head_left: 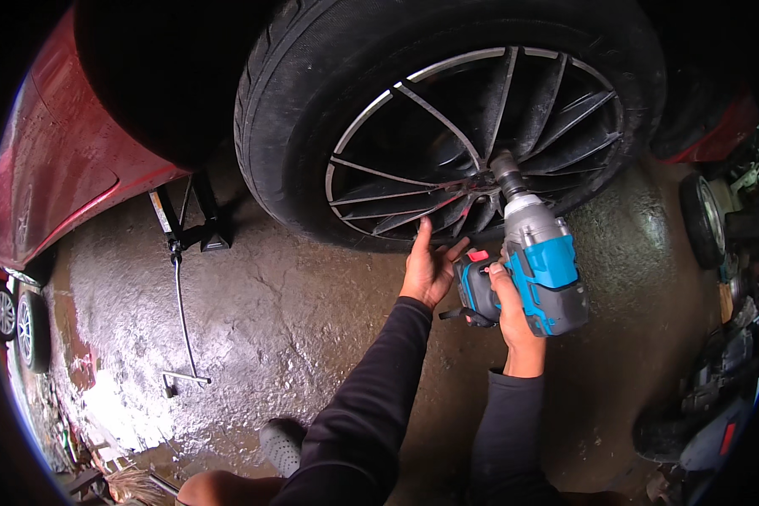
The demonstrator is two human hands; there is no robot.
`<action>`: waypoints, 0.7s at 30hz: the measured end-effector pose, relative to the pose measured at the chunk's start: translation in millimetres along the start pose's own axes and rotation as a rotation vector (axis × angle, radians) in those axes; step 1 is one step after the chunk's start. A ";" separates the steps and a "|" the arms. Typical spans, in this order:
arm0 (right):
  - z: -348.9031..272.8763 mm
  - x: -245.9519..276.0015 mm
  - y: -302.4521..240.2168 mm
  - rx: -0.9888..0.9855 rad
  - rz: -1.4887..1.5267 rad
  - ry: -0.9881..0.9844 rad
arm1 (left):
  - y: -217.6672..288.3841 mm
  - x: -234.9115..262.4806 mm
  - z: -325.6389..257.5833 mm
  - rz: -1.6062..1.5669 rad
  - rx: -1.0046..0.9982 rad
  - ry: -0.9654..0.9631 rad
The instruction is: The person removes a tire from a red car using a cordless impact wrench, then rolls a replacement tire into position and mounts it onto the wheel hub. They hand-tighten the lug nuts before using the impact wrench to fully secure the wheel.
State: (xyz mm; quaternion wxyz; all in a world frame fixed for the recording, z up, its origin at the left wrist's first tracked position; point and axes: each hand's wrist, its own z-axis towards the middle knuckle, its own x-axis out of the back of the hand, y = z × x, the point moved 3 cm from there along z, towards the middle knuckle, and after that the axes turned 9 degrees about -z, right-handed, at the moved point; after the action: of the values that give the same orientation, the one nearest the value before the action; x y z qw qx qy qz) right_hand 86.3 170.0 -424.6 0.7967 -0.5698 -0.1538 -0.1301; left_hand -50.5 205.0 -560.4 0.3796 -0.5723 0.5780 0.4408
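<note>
A car wheel (278, 152) with a black tyre and a multi-spoke alloy rim (405, 180) stands before me. My right hand (519, 325) grips a blue and grey cordless impact wrench (548, 257). Its socket (506, 169) reaches up to the hub in the middle of the rim; whether it sits on a nut is hidden. My left hand (430, 268) is open at the lower edge of the wheel. A raised digit lies against the rim's edge, while the others point towards the wrench's battery pack (478, 291). Nothing shows in its grasp.
Left of the wheel, a black scissor jack (190, 219) stands beside the red car body (76, 160), its crank rod (185, 316) trailing over the wet concrete floor (287, 312). Other wheels (32, 331) stand far left, another wheel (702, 221) far right. Clutter lines the right edge.
</note>
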 end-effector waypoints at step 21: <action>7.2 17.3 49.5 0.067 -0.246 -0.050 | -0.2 -1.7 6.5 -0.061 -0.016 0.064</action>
State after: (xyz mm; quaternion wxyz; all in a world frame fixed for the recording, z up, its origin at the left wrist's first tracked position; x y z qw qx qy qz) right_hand 120.4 191.9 -458.6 0.7893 -0.5229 -0.2465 -0.2073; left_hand -50.6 211.8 -561.0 0.3693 -0.6065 0.5686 0.4153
